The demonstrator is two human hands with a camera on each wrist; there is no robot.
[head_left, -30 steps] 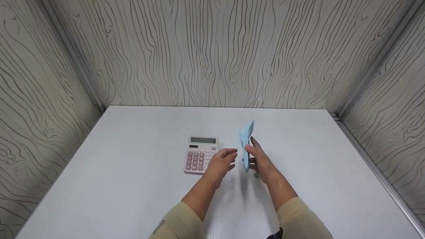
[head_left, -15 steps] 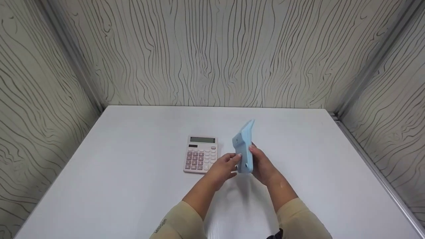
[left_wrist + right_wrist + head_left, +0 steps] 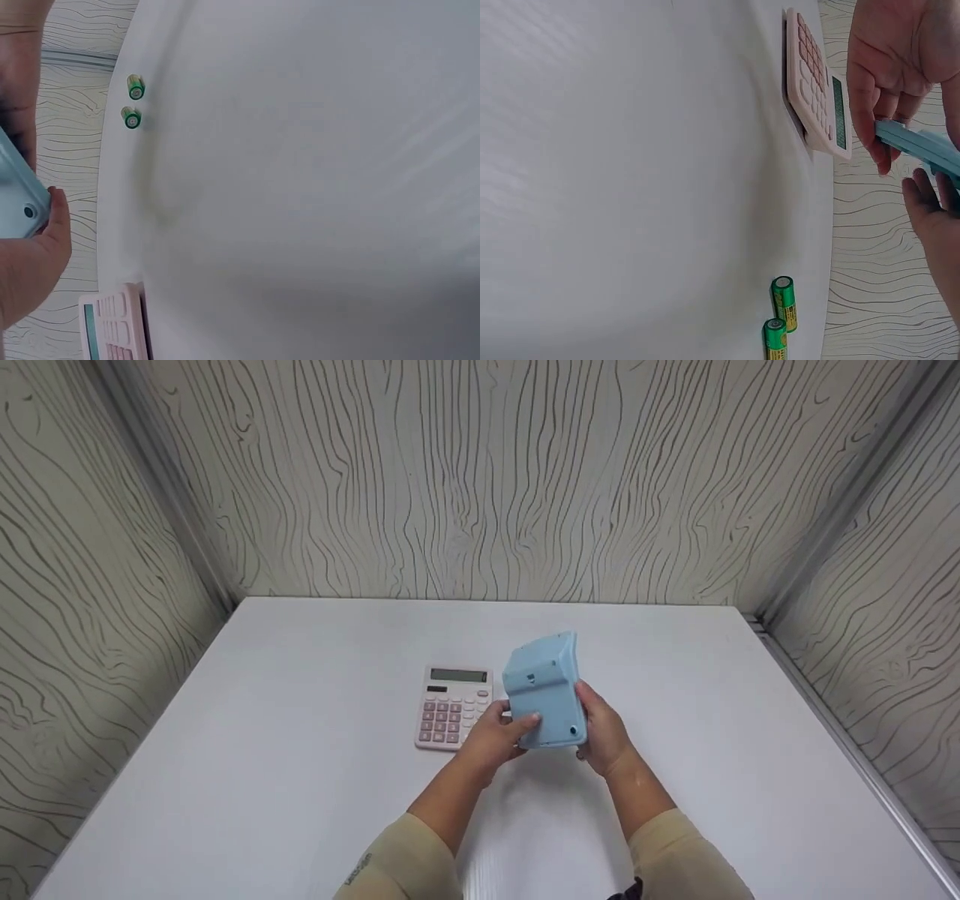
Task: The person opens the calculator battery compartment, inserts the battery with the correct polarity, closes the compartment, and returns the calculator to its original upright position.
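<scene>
A light-blue calculator [image 3: 551, 709] is held up off the table, its back facing the head camera and a bent ridge across it. My left hand [image 3: 489, 741] pinches its lower left side, thumb on the back and fingers behind. At the right edge, my right hand [image 3: 606, 735] grips it, fingers mostly hidden behind. The keys and screen are out of sight in the head view. Just left of and below the blue one, a pink calculator [image 3: 442, 716] lies face up on the table, partly covered by my left hand.
Two green batteries, one [image 3: 784, 300] beside the other [image 3: 775, 341], lie on the white table [image 3: 300, 720] to the right of the pink calculator. Patterned panels [image 3: 480, 480] wall the table at the back and sides.
The blue calculator has turned from edge-on so its back now shows. My left hand has come from beside it to take hold of its left side; my right hand has kept its grip.
</scene>
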